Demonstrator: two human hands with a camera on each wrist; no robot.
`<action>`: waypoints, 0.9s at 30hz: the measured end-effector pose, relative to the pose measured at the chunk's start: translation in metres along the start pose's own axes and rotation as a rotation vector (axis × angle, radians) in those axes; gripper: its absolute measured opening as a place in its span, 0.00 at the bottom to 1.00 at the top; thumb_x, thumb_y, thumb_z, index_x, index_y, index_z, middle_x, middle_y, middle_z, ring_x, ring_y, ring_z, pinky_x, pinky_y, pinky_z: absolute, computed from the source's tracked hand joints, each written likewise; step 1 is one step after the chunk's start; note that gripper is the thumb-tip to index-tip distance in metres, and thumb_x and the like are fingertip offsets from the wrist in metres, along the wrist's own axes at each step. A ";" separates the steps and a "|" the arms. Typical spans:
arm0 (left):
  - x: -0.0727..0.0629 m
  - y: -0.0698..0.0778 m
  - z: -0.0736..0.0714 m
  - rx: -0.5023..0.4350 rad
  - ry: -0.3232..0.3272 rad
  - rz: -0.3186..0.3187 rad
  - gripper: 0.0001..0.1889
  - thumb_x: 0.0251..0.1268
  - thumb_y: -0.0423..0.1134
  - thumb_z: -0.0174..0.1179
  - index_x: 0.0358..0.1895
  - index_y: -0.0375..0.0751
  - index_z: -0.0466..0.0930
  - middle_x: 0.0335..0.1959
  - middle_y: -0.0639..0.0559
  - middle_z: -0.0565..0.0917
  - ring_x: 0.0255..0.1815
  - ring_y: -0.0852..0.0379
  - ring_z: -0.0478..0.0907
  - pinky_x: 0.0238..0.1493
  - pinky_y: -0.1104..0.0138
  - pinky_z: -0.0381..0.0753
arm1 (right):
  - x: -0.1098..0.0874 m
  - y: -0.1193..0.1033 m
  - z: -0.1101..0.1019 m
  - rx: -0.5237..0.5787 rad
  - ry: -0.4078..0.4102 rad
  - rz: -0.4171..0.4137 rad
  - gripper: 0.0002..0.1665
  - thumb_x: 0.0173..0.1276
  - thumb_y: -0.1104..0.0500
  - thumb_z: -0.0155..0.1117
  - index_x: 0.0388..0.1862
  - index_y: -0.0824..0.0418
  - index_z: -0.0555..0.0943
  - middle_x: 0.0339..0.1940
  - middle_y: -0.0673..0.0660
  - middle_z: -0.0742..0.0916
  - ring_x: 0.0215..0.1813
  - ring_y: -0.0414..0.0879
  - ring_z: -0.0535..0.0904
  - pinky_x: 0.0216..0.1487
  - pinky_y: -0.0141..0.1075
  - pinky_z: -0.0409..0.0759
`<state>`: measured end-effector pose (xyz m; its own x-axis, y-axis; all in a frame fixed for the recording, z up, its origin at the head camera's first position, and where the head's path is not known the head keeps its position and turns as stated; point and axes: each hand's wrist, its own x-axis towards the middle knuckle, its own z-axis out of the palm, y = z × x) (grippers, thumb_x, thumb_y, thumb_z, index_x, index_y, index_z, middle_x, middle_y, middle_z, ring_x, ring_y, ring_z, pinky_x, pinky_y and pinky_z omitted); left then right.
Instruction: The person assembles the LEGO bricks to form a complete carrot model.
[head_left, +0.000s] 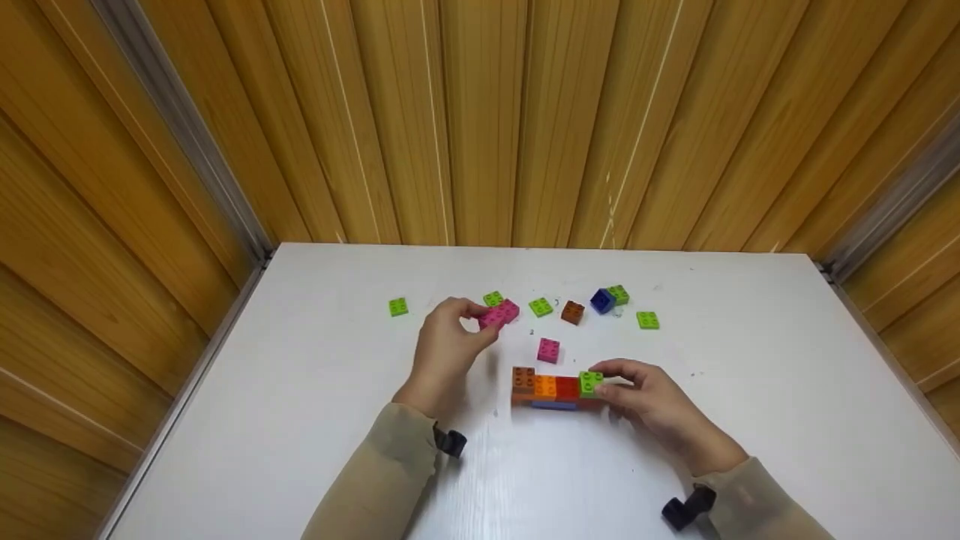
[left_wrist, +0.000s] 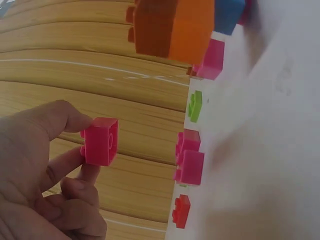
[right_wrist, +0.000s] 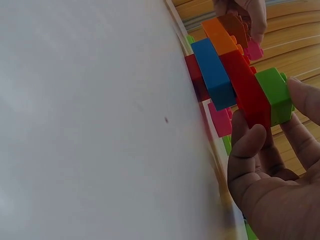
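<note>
A pink brick [left_wrist: 100, 142] is pinched between the thumb and fingers of my left hand [head_left: 448, 341]; in the head view it overlaps other pink. At the front middle stands a built row of bricks [head_left: 556, 386], brown, orange and red on top with blue beneath. My right hand [head_left: 651, 394] holds a green brick [right_wrist: 274, 95] at the row's right end, thumb and fingertips on its sides. More of its fingers curl under the red brick [right_wrist: 245, 82] in the right wrist view. A loose pink brick [head_left: 548, 350] lies just behind the row.
Along the back of the white table [head_left: 322, 360] lie several green bricks [head_left: 541, 307], a brown brick [head_left: 572, 312] and a tipped dark blue brick [head_left: 602, 301] against a green one. Wood-patterned panels [head_left: 480, 127] stand behind the table.
</note>
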<state>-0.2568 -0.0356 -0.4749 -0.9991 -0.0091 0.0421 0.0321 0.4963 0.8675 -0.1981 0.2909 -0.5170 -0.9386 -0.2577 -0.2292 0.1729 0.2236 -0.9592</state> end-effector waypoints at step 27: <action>-0.020 0.006 0.014 -0.044 -0.419 0.297 0.15 0.72 0.43 0.79 0.59 0.57 0.94 0.57 0.62 0.89 0.66 0.46 0.84 0.73 0.52 0.87 | -0.001 0.001 0.000 -0.016 -0.010 -0.028 0.30 0.81 0.56 0.75 0.74 0.71 0.81 0.66 0.53 0.87 0.51 0.39 0.83 0.48 0.29 0.86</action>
<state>-0.2370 -0.0200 -0.4774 -0.8724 0.4794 0.0954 0.3082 0.3880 0.8686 -0.1975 0.2917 -0.5173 -0.9400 -0.2732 -0.2043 0.1419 0.2312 -0.9625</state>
